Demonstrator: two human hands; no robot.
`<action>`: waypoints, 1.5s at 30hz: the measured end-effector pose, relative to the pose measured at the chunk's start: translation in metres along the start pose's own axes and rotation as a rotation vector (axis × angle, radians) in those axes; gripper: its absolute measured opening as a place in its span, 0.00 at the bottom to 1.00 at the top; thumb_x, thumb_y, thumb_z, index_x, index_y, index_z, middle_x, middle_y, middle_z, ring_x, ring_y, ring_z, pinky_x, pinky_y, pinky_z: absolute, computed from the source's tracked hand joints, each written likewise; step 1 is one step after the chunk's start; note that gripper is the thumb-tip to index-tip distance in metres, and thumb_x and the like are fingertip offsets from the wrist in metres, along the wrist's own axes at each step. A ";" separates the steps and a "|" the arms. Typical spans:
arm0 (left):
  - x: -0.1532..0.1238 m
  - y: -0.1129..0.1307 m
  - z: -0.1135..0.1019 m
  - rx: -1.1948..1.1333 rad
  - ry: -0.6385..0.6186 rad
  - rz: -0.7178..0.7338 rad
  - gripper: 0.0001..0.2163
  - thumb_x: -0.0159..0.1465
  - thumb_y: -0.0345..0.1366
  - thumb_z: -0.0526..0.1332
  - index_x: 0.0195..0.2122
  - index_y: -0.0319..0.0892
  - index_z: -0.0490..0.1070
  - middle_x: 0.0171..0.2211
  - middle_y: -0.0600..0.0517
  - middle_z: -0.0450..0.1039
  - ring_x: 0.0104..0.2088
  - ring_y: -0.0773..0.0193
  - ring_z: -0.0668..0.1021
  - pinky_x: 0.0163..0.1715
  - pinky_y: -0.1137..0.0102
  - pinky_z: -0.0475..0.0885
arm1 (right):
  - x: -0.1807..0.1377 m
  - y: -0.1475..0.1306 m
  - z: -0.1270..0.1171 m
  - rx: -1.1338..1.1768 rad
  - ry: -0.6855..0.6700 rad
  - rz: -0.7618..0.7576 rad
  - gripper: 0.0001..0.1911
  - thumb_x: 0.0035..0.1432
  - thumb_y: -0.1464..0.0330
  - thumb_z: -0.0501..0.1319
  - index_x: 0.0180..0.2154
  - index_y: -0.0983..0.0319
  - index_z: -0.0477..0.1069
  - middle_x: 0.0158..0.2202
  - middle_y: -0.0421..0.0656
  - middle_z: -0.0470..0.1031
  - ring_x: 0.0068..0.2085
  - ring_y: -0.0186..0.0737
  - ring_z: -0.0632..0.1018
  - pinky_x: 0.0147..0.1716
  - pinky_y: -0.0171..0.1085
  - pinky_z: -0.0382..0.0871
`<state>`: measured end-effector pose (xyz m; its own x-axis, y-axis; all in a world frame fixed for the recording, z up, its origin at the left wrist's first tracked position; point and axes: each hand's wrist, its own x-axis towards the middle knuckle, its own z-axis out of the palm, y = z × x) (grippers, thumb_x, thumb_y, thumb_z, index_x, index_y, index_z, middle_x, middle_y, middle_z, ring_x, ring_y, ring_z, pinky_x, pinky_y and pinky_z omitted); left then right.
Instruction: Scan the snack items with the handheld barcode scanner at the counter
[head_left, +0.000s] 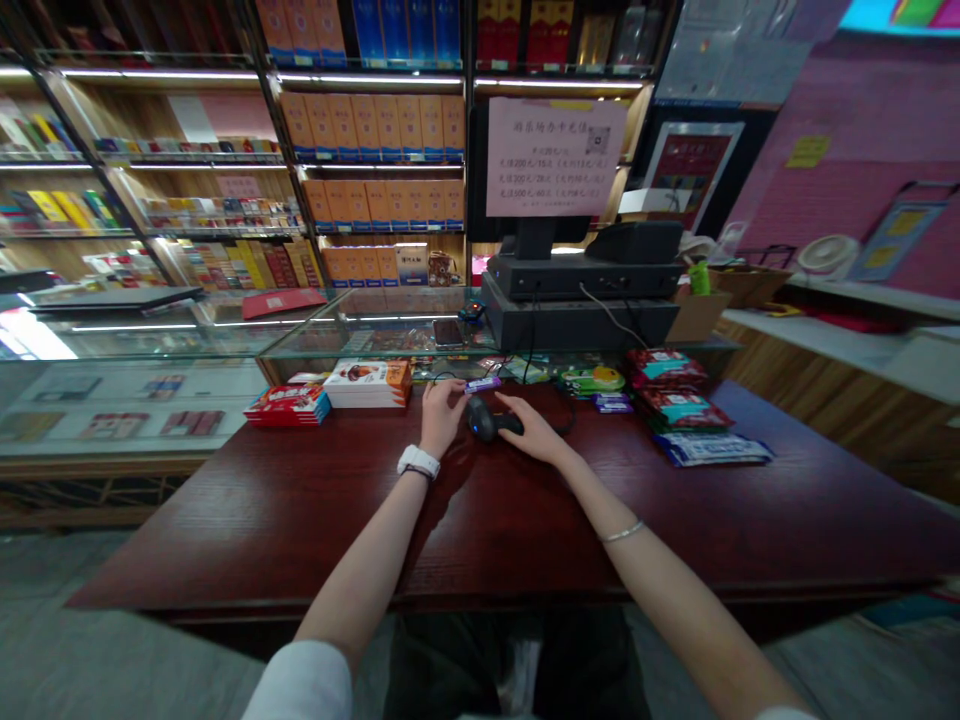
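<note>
My left hand point(442, 412) pinches the left end of a small purple packet point(484, 384) over the far part of the dark red desk. Close by on the right, a black barcode scanner point(481, 420) with a small blue light points its head toward me and to the left. Around its handle curl the fingers and thumb of my right hand point(534, 432), which partly hide the grip. Two more purple packets point(613, 403) lie right of the scanner, beside a green package point(592, 381).
White-and-orange boxes point(367, 384) and red packs point(288, 405) stand at the desk's left. Stacked red-brown bags point(679, 392) and blue-white packs point(712, 448) are at the right. Behind runs a glass counter point(375, 330) with a phone point(448, 333) and a sign-covered monitor point(555, 160).
</note>
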<state>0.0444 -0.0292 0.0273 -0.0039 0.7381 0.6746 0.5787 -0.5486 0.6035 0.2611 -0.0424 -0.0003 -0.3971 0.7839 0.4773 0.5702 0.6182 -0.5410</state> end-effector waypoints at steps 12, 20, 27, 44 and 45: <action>-0.003 0.008 0.007 -0.027 -0.039 0.054 0.03 0.62 0.30 0.63 0.34 0.45 0.70 0.44 0.50 0.80 0.48 0.58 0.79 0.63 0.53 0.57 | 0.003 -0.014 0.003 0.154 0.387 0.007 0.22 0.56 0.71 0.56 0.54 0.58 0.69 0.54 0.48 0.72 0.49 0.43 0.76 0.56 0.47 0.70; -0.005 0.028 0.014 0.016 -0.041 0.065 0.04 0.62 0.30 0.63 0.36 0.46 0.73 0.45 0.51 0.81 0.49 0.57 0.79 0.64 0.51 0.56 | -0.014 -0.017 -0.005 0.077 0.372 0.062 0.23 0.57 0.73 0.54 0.53 0.56 0.71 0.57 0.45 0.71 0.56 0.42 0.74 0.60 0.46 0.67; -0.013 0.064 0.049 0.008 -0.130 0.096 0.10 0.64 0.26 0.58 0.39 0.48 0.75 0.52 0.51 0.78 0.56 0.58 0.75 0.67 0.49 0.53 | -0.044 -0.006 -0.029 -0.029 0.439 0.129 0.23 0.57 0.73 0.53 0.54 0.56 0.71 0.60 0.46 0.67 0.63 0.44 0.67 0.66 0.49 0.57; -0.043 0.131 0.193 -0.215 -0.426 0.122 0.26 0.56 0.18 0.51 0.49 0.47 0.77 0.70 0.54 0.54 0.71 0.53 0.52 0.69 0.49 0.54 | -0.106 0.085 -0.104 -0.144 0.579 0.331 0.21 0.53 0.73 0.55 0.49 0.59 0.72 0.59 0.50 0.69 0.64 0.47 0.67 0.65 0.54 0.56; -0.044 0.132 0.200 -0.217 -0.429 0.115 0.27 0.56 0.18 0.51 0.50 0.47 0.76 0.70 0.54 0.54 0.71 0.53 0.52 0.69 0.49 0.54 | -0.107 0.089 -0.107 -0.148 0.583 0.340 0.21 0.53 0.73 0.55 0.49 0.60 0.72 0.59 0.50 0.69 0.63 0.48 0.67 0.65 0.55 0.56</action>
<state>0.2843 -0.0554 -0.0077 0.4126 0.7382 0.5337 0.3726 -0.6713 0.6407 0.4317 -0.0771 -0.0254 0.2487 0.7484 0.6149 0.7034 0.2969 -0.6458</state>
